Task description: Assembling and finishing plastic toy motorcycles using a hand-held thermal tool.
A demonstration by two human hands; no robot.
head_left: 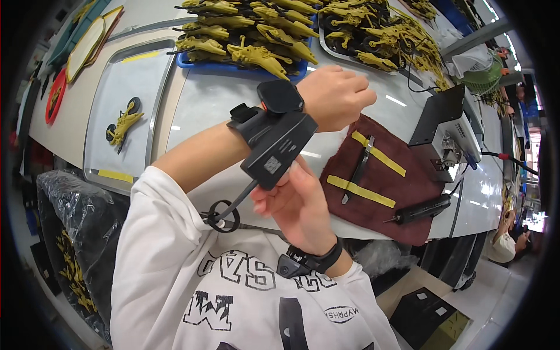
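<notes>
My left arm reaches across in front of me, and my left hand (pixel 338 98) is curled into a loose fist above the white table. Strapped to that wrist are a black square wrist camera (pixel 281 97) and a long black box (pixel 280 150) with a cable hanging from its lower end. The fingers and thumb of my right hand (pixel 297 201) close on the box's lower edge. A second black wrist device (pixel 294 261) sits on my right wrist. The inside of my left fist is hidden.
A grey tray (pixel 158 93) at left holds one yellow toy motorcycle (pixel 123 125). Yellow motorcycle parts fill a blue tray (pixel 298 74) and a second tray behind. At right, a maroon cloth (pixel 382 169) bears a slim knife-like tool (pixel 357 170) and a black pen-shaped power tool (pixel 424 209), beside a metal-and-black machine (pixel 449 131).
</notes>
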